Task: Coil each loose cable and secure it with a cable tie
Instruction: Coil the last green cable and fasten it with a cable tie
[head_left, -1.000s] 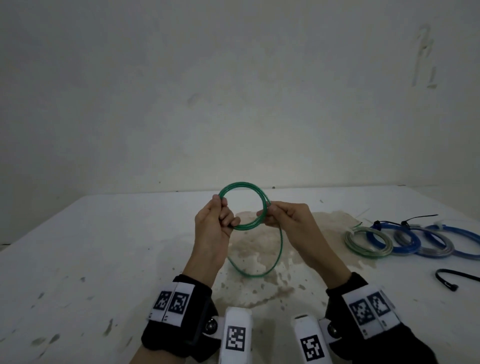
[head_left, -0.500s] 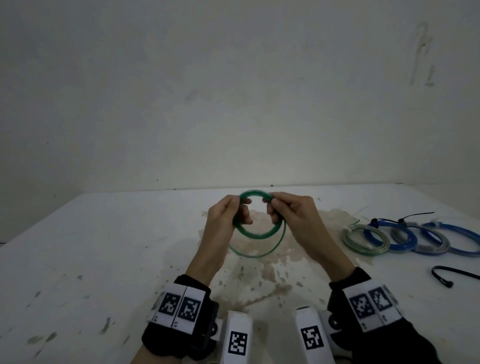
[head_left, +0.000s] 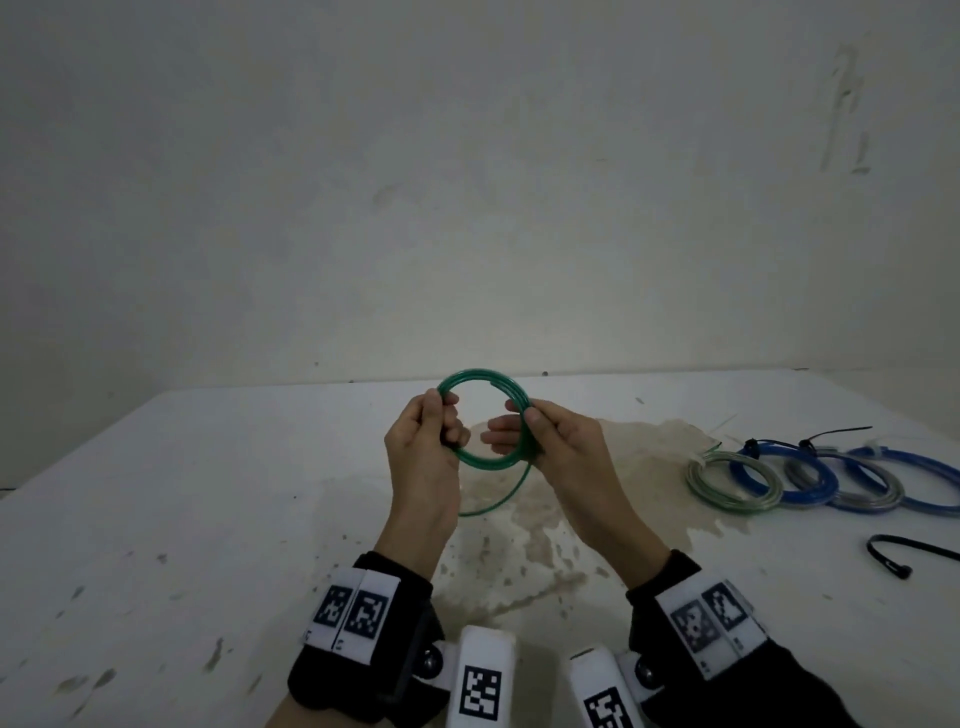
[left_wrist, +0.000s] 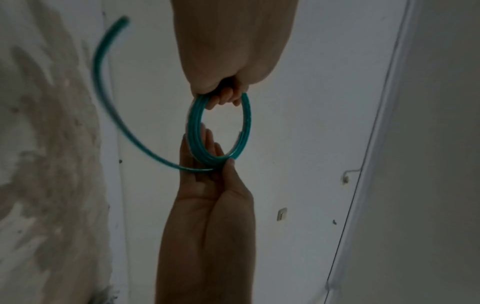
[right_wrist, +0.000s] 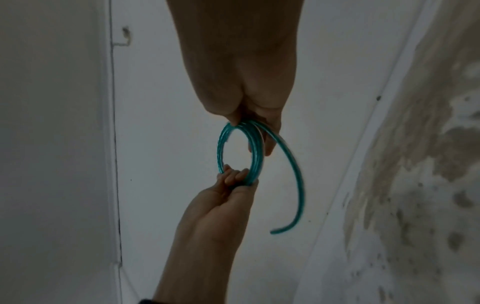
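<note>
A green cable (head_left: 475, 379) is wound into a small coil of several turns, held upright above the table between both hands. My left hand (head_left: 434, 434) grips the coil's left side with curled fingers. My right hand (head_left: 540, 428) pinches its right side between thumb and fingers. One loose green tail (head_left: 498, 499) curves down below the coil toward the table. In the left wrist view the coil (left_wrist: 245, 123) hangs from my left fingers and the tail (left_wrist: 103, 86) sweeps off to the left. The right wrist view shows the coil (right_wrist: 221, 148) and the free tail (right_wrist: 298, 185).
Several tied coils, grey-green (head_left: 732, 480) and blue (head_left: 784, 475), lie in a row at the right of the white table (head_left: 182, 493). A loose black cable tie (head_left: 904, 553) lies near the right edge. A brown stain (head_left: 530, 545) marks the middle. A wall stands close behind.
The coil has been turned upright again and raised a little. The hanging green loop has shortened to a single short tail below the coil.
</note>
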